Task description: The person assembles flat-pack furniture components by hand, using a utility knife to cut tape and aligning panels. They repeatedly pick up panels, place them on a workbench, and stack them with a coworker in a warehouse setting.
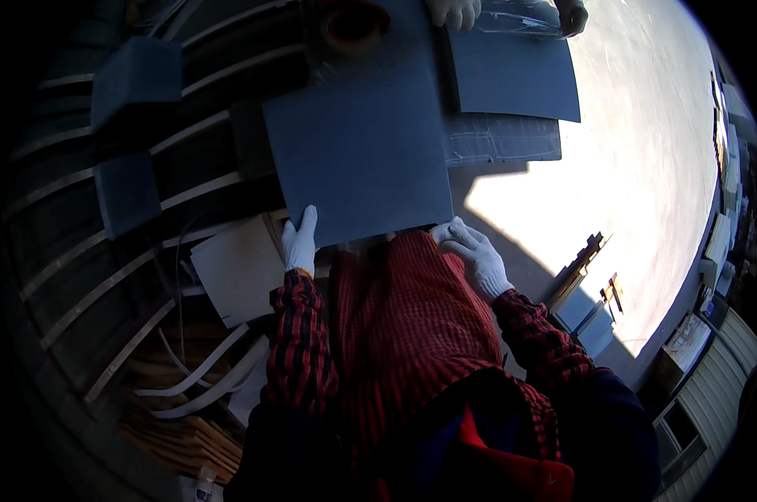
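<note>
In front of me is a flat, blue-grey square panel (358,159), its near edge toward my body. My left hand (299,241), in a white knitted glove, grips the near left corner, with the thumb on top and the other fingers partly hidden. At the near right corner, my white-gloved right hand (476,255) is closed, fingers bent against the edge. The panel's far end runs beside a roll of tape (353,25), blurred in shadow. A similar blue-grey panel (516,75) lies to the right, on a plastic-wrapped stack (504,140).
Another person's gloved hand (455,12) rests at the far edge, near clear plastic film (516,17). Slatted rails on the left carry two dark blocks (136,84). Below them are a pale board (238,268), white straps (207,385) and stacked brown sheets (182,443). Sunlit floor (629,167) spreads right.
</note>
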`<state>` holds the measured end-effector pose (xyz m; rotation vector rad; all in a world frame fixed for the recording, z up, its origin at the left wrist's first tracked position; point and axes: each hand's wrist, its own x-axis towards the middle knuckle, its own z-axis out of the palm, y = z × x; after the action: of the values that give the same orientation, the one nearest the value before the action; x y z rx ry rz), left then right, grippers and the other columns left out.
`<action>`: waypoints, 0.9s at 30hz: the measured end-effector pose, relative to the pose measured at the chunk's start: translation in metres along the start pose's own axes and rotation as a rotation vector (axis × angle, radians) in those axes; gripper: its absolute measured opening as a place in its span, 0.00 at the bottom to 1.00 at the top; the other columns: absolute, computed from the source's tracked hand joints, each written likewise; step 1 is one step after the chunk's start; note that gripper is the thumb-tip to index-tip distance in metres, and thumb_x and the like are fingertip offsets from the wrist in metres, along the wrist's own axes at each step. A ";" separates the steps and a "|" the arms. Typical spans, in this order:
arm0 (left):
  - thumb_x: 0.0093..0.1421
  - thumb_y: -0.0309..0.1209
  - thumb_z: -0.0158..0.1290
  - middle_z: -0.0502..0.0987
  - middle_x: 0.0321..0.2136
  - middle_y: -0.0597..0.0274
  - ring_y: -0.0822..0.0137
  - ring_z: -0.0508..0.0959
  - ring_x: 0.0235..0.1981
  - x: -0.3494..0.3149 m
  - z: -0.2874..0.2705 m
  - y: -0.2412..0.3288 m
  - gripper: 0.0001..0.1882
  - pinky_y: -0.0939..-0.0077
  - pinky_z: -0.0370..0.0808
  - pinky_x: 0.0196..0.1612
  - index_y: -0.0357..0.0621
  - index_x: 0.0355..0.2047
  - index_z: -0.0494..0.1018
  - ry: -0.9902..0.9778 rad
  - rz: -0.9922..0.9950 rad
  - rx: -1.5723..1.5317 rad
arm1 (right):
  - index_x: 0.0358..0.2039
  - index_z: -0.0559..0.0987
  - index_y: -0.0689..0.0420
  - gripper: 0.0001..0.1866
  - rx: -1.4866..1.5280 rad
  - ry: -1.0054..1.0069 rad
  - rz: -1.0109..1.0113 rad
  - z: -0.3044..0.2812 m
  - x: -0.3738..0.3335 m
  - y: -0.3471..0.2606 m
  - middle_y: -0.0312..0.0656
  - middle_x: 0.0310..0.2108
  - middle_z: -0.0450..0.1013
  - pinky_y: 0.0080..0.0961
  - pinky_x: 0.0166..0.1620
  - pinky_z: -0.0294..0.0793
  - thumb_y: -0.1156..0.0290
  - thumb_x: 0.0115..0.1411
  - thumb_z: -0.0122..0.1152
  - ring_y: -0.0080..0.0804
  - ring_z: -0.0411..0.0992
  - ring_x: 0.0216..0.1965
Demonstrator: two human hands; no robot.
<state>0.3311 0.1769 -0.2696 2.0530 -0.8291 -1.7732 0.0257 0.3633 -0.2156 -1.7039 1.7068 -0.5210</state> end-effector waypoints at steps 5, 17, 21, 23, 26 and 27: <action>0.61 0.51 0.57 0.75 0.49 0.56 0.61 0.78 0.47 -0.009 0.004 0.009 0.30 0.63 0.77 0.48 0.41 0.53 0.68 0.046 -0.040 0.016 | 0.38 0.80 0.50 0.14 -0.099 0.190 0.322 -0.026 -0.027 0.010 0.34 0.50 0.73 0.36 0.46 0.75 0.79 0.54 0.52 0.44 0.74 0.44; 0.59 0.53 0.58 0.75 0.50 0.60 0.63 0.76 0.49 -0.013 -0.002 0.011 0.31 0.60 0.73 0.50 0.47 0.55 0.68 -0.018 -0.075 -0.027 | 0.31 0.83 0.45 0.09 -0.373 -0.007 0.329 -0.008 0.111 -0.026 0.44 0.42 0.74 0.44 0.42 0.78 0.63 0.56 0.55 0.49 0.74 0.43; 0.59 0.55 0.57 0.75 0.51 0.60 0.62 0.75 0.51 -0.008 0.000 0.009 0.32 0.57 0.72 0.51 0.47 0.55 0.68 -0.023 -0.082 -0.011 | 0.32 0.85 0.47 0.12 -0.318 -0.263 0.520 -0.038 0.064 -0.022 0.49 0.40 0.76 0.43 0.43 0.78 0.61 0.58 0.53 0.52 0.76 0.41; 0.59 0.55 0.57 0.74 0.51 0.60 0.62 0.75 0.51 -0.011 0.002 0.011 0.32 0.56 0.72 0.51 0.48 0.55 0.68 -0.029 -0.080 -0.011 | 0.31 0.84 0.47 0.11 -0.295 -0.289 0.584 -0.051 0.048 -0.017 0.49 0.41 0.76 0.42 0.44 0.78 0.62 0.57 0.54 0.51 0.76 0.42; 0.60 0.55 0.56 0.74 0.52 0.60 0.61 0.75 0.52 -0.009 -0.003 0.007 0.32 0.55 0.71 0.53 0.48 0.55 0.67 -0.027 -0.102 0.008 | 0.30 0.84 0.47 0.10 -0.269 -0.074 0.480 -0.061 0.068 -0.023 0.45 0.38 0.75 0.41 0.43 0.76 0.63 0.58 0.54 0.47 0.75 0.41; 0.60 0.55 0.56 0.74 0.52 0.60 0.61 0.75 0.52 -0.009 -0.005 0.006 0.32 0.55 0.71 0.53 0.47 0.56 0.67 -0.025 -0.101 0.004 | 0.31 0.83 0.47 0.10 -0.255 0.042 0.416 -0.067 0.088 -0.029 0.43 0.36 0.75 0.40 0.43 0.75 0.63 0.58 0.54 0.46 0.75 0.41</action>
<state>0.3335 0.1769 -0.2578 2.1136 -0.7483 -1.8546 0.0065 0.2631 -0.1636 -1.4453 2.1594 -0.1527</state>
